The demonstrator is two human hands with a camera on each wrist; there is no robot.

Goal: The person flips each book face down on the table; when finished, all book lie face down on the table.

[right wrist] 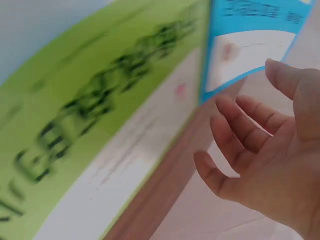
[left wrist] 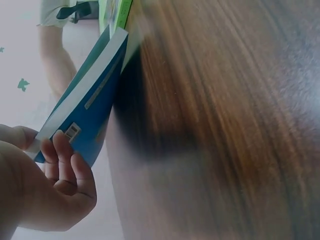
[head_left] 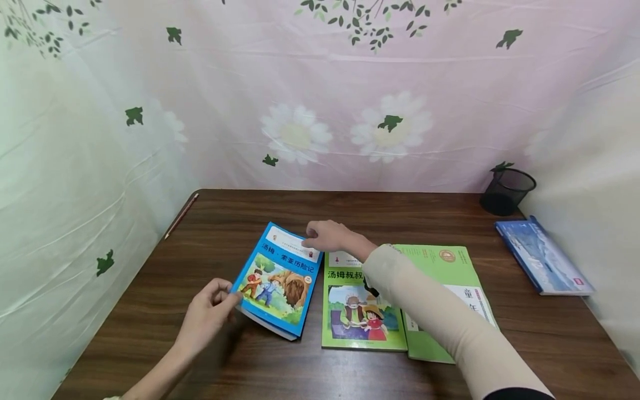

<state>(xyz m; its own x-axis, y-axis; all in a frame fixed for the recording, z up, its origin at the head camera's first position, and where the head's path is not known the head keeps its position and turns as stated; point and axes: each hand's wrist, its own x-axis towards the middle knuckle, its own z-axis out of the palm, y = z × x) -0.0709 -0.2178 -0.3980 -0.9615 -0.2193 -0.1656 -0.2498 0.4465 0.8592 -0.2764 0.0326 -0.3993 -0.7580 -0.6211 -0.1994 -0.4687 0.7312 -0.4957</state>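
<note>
Beige sleeve [head_left: 425,300] fabric crosses low over the green storybook [head_left: 365,328] and the plain green book [head_left: 437,258], which lie side by side on the desk [head_left: 285,369]. Beyond the cuff, the right hand [head_left: 327,236] reaches to the upper right corner of the blue book [head_left: 277,278]; its fingers [right wrist: 250,132] are loosely bent and grasp nothing, perhaps just there to steady that end. The left hand [head_left: 210,311] pinches the lower left corner, thumb above and fingers under the back cover, likely because a corner grip leaves the cover picture unobstructed. That side of the blue book is raised off the desk, left of the green storybook.
</note>
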